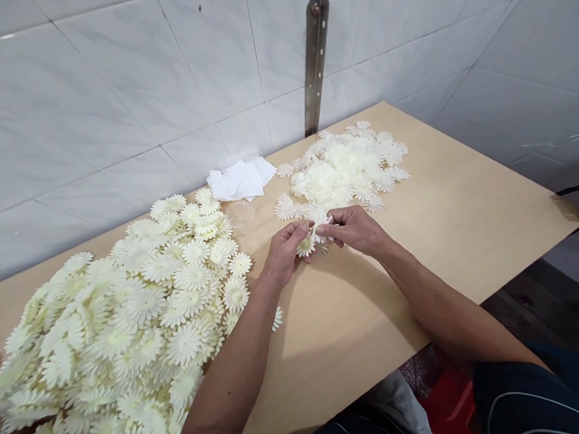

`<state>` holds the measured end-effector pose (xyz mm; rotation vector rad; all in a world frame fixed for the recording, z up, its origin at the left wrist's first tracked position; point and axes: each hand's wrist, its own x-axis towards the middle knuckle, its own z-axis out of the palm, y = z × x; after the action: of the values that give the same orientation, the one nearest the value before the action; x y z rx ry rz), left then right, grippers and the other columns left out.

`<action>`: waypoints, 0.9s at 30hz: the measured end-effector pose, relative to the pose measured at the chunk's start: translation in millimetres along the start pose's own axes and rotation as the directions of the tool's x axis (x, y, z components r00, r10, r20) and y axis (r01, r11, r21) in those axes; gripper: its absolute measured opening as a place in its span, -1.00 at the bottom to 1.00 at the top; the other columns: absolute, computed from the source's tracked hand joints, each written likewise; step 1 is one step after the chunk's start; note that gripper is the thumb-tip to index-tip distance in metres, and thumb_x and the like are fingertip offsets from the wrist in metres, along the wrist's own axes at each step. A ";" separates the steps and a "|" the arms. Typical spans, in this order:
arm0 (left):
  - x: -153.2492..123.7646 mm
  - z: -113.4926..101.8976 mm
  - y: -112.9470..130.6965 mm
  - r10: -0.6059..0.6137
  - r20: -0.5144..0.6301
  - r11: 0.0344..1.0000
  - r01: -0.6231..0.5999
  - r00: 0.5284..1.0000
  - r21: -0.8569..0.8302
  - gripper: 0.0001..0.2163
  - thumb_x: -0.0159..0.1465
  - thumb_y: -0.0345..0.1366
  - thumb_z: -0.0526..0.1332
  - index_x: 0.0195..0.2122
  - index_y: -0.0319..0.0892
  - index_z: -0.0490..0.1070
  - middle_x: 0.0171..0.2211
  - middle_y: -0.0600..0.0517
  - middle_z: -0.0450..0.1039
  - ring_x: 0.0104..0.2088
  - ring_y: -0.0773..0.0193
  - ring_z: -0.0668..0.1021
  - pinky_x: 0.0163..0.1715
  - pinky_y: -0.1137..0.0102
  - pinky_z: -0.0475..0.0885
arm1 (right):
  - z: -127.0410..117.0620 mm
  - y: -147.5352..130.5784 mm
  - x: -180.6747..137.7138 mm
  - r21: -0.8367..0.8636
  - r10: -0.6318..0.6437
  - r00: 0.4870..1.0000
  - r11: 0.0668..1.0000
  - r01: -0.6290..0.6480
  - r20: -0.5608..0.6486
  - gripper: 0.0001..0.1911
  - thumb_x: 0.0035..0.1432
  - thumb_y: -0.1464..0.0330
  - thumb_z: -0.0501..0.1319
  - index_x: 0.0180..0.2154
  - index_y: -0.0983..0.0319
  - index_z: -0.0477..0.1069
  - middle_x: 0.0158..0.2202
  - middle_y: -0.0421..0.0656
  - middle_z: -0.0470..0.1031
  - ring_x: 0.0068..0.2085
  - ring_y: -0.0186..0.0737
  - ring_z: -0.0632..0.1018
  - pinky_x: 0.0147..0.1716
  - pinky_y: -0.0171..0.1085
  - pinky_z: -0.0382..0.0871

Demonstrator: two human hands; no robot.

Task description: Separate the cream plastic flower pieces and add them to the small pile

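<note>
My left hand (285,251) and my right hand (355,228) meet over the middle of the wooden table (446,231). Both pinch one small cream daisy-shaped flower piece (306,246) between their fingertips. The right fingers also press a white petal piece (320,228) against it. A large heap of the same cream daisy flowers (127,323) covers the table's left side. A smaller pile of whiter flower pieces (346,169) lies just beyond my hands.
A folded white cloth or paper (241,178) lies by the tiled wall, with a clear plastic cup (240,215) in front of it. A metal hinge strip (315,61) is fixed to the wall. The table's front edge runs close to my knees.
</note>
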<state>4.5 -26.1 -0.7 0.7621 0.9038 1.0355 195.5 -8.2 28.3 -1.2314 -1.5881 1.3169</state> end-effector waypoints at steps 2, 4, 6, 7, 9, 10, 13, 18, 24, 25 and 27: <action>-0.1 -0.6 -0.7 -0.010 0.050 0.999 0.008 0.999 0.033 -0.40 0.02 0.21 0.63 -0.20 -0.24 0.61 -0.42 0.02 0.54 -0.50 0.33 0.54 -0.64 0.47 0.33 | 1.8 -1.8 -0.5 0.026 -0.006 0.998 1.000 0.005 0.057 -0.32 -0.06 -0.24 0.55 -0.59 0.17 0.40 -0.66 -0.23 0.42 -0.59 -0.35 0.36 -0.57 -0.31 0.20; -0.3 -1.3 -0.8 -0.023 0.091 0.998 0.019 0.996 0.055 -0.41 0.03 0.22 0.62 -0.26 -0.22 0.59 -0.43 0.02 0.54 -0.51 0.34 0.53 -0.64 0.48 0.32 | 3.1 -2.2 -0.8 0.043 -0.010 0.996 0.999 0.006 0.093 -0.34 -0.05 -0.22 0.55 -0.59 0.18 0.42 -0.65 -0.22 0.43 -0.58 -0.35 0.37 -0.56 -0.31 0.22; -0.3 -1.9 -0.4 -0.030 0.087 0.998 0.025 0.996 0.054 -0.42 -0.02 0.20 0.64 -0.31 -0.21 0.56 -0.46 0.05 0.52 -0.53 0.36 0.51 -0.65 0.49 0.31 | 3.6 -0.6 -0.5 0.041 -0.013 0.994 0.999 0.008 0.108 -0.36 -0.03 -0.19 0.55 -0.59 0.19 0.44 -0.65 -0.23 0.43 -0.58 -0.35 0.36 -0.56 -0.31 0.22; -0.2 -2.0 -0.2 -0.026 0.070 0.999 0.023 0.997 0.046 -0.42 -0.04 0.19 0.66 -0.32 -0.20 0.55 -0.48 0.07 0.50 -0.54 0.38 0.50 -0.64 0.49 0.31 | 3.6 0.9 -0.2 0.034 -0.012 0.995 0.999 0.008 0.104 -0.36 -0.02 -0.19 0.55 -0.59 0.19 0.44 -0.65 -0.23 0.42 -0.58 -0.36 0.36 -0.56 -0.31 0.21; 0.2 -2.3 0.2 -0.012 0.037 1.000 0.012 0.999 0.025 -0.43 -0.07 0.15 0.68 -0.34 -0.19 0.53 -0.50 0.10 0.48 -0.55 0.39 0.49 -0.63 0.50 0.31 | 2.9 4.4 0.7 0.014 -0.004 0.997 1.000 0.003 0.081 -0.35 -0.02 -0.18 0.56 -0.60 0.19 0.40 -0.66 -0.24 0.40 -0.59 -0.36 0.35 -0.57 -0.32 0.20; 0.4 -2.3 0.3 -0.006 0.027 1.000 0.006 1.000 0.017 -0.44 -0.08 0.13 0.69 -0.35 -0.19 0.52 -0.50 0.10 0.48 -0.55 0.40 0.48 -0.62 0.49 0.32 | 2.2 5.9 1.1 0.001 0.002 0.998 1.000 -0.002 0.066 -0.34 -0.02 -0.18 0.55 -0.60 0.18 0.38 -0.67 -0.24 0.39 -0.59 -0.37 0.35 -0.57 -0.32 0.20; 1.4 -1.7 0.4 0.008 0.001 1.000 -0.008 1.000 0.008 -0.44 -0.10 0.09 0.70 -0.37 -0.20 0.51 -0.50 0.09 0.48 -0.55 0.40 0.48 -0.62 0.49 0.30 | -1.0 7.5 1.7 -0.025 0.023 0.998 0.999 -0.021 0.056 -0.35 -0.01 -0.19 0.55 -0.59 0.18 0.38 -0.67 -0.26 0.38 -0.60 -0.36 0.35 -0.57 -0.32 0.20; 1.9 2.0 0.4 0.045 -0.054 0.999 -0.044 0.998 0.018 -0.42 -0.14 0.11 0.70 -0.38 -0.21 0.51 -0.52 0.09 0.45 -0.58 0.40 0.45 -0.65 0.48 0.24 | -7.4 2.6 -0.3 -0.014 0.017 0.991 1.000 -0.015 0.132 -0.39 0.02 -0.18 0.54 -0.53 0.19 0.46 -0.60 -0.23 0.45 -0.55 -0.32 0.41 -0.53 -0.30 0.31; 0.9 3.5 -0.3 0.144 -0.146 0.988 -0.135 0.979 0.071 -0.45 -0.06 0.12 0.67 -0.32 -0.18 0.54 -0.45 0.11 0.48 -0.59 0.42 0.43 -0.68 0.49 0.22 | -7.2 9.1 2.3 -0.252 -0.084 0.993 0.966 0.061 -0.079 -0.35 0.14 -0.24 0.41 -0.53 0.16 0.37 -0.65 -0.25 0.37 -0.55 -0.30 0.35 -0.51 -0.27 0.20; 0.8 3.3 -0.7 0.153 -0.144 0.985 -0.140 0.978 0.097 -0.47 -0.04 0.12 0.66 -0.31 -0.18 0.55 -0.46 0.10 0.48 -0.58 0.42 0.44 -0.68 0.49 0.23 | -5.6 11.6 3.0 -0.316 -0.140 0.981 0.944 0.092 -0.132 -0.35 0.16 -0.24 0.40 -0.54 0.15 0.33 -0.64 -0.25 0.37 -0.54 -0.30 0.33 -0.49 -0.26 0.19; 0.6 3.4 -2.0 0.163 -0.129 0.978 -0.143 0.978 0.149 -0.48 0.00 0.13 0.64 -0.27 -0.20 0.60 -0.44 0.07 0.51 -0.56 0.40 0.45 -0.67 0.48 0.27 | -1.5 16.9 3.8 -0.428 -0.251 0.949 0.891 0.151 -0.190 -0.38 0.21 -0.17 0.39 -0.54 0.15 0.30 -0.60 -0.24 0.39 -0.51 -0.29 0.33 -0.45 -0.25 0.19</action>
<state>8.4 -26.5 -1.2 0.8951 1.0592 1.1821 199.6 -3.8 12.0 -1.3661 -1.8097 0.6884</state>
